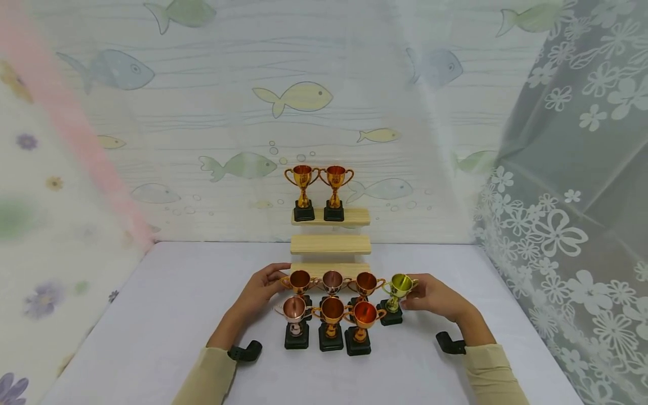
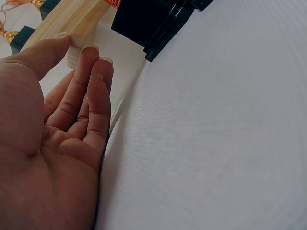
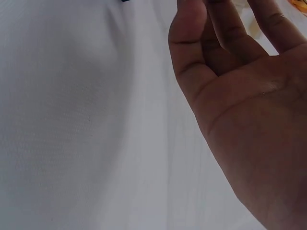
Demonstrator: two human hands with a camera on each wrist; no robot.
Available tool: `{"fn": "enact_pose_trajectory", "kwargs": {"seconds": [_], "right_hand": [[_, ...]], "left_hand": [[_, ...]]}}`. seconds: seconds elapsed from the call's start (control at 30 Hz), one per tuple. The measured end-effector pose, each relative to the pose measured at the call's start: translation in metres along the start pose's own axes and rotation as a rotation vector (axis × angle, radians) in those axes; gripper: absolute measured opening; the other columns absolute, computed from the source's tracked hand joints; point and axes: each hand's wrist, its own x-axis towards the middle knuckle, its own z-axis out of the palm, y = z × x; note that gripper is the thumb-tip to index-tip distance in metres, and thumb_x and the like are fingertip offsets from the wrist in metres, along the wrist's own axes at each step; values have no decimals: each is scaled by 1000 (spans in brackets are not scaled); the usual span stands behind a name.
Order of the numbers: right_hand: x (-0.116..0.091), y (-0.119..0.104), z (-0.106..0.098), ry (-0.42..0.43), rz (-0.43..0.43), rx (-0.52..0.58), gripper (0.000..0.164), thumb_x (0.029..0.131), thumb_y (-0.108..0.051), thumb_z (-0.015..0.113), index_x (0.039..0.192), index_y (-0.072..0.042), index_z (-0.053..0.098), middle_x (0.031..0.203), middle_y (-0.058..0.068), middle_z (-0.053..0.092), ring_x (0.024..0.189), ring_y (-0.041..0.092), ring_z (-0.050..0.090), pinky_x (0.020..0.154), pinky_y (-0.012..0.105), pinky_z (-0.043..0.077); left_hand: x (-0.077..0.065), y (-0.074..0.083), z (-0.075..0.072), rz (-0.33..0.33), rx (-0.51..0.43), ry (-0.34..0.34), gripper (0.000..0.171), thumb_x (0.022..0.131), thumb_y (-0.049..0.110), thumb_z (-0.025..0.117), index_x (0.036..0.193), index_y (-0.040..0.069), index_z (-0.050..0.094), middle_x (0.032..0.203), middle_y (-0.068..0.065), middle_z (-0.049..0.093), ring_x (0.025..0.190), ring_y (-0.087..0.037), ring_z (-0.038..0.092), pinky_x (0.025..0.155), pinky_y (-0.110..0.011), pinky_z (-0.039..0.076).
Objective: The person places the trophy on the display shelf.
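My right hand [image 1: 427, 293] holds the right side of a yellow-gold trophy [image 1: 400, 287], its fingertips at the handle and stem. That trophy looks upright, with its black base at the table. In the right wrist view the palm shows, but the fingertips are cut off. My left hand [image 1: 262, 288] is at the left end of the lowest wooden shelf [image 1: 329, 268]. Its thumb [image 2: 55, 45] lies against the wooden end [image 2: 88, 28], and the fingers are bent loosely with nothing gripped. A trophy's black base [image 2: 144, 24] stands beside those fingertips.
Three trophies stand in front: a rose one [image 1: 295, 310], a bronze one [image 1: 332, 310] and a red-orange one [image 1: 364, 315]. Three more [image 1: 300, 280] are behind. Two gold trophies [image 1: 302, 179] stand on the top shelf [image 1: 356, 216]; the middle shelf [image 1: 331, 244] is below. A patterned curtain [image 1: 557, 236] hangs right.
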Motion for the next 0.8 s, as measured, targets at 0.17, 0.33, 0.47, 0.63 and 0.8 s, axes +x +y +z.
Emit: {"fn": "enact_pose_trajectory", "kwargs": {"seconds": [0.17,0.33,0.47,0.63,0.8], "right_hand": [[3,0,3,25,16,-23,28,91,-9,72,116,1,65,104,14,71,94,30,68,81,40,55],[4,-1,5,32,22,-6,31,90,-9,73,117,3,65,105,15,71,95,30,67,82,38,54],[4,-1,6,27,18,1,32,89,-10,74,118,2,65,105,15,71,95,28,67,83,38,53],[5,1,5,26,9,-6,33,89,-9,73,118,6,63,105,16,71,95,27,67,83,38,53],[4,2,5,34,6,-8,33,90,-8,72,117,7,63,105,18,71,95,29,68,83,37,54]], "left_hand": [[0,1,0,-11,6,10,47,95,33,69,139,23,55,109,-3,72,103,-19,67,89,-29,51],[-1,4,1,-6,6,4,47,96,32,68,140,22,54,108,-3,72,102,-19,67,89,-29,51],[-2,5,0,8,3,-2,48,97,32,67,141,18,54,109,-5,72,102,-19,67,89,-30,51],[-1,4,0,17,3,-7,47,97,29,67,140,17,54,109,-6,71,100,-18,67,87,-30,51],[-2,5,1,5,1,2,49,97,30,67,141,16,53,108,-4,72,100,-19,67,86,-30,51]]}}
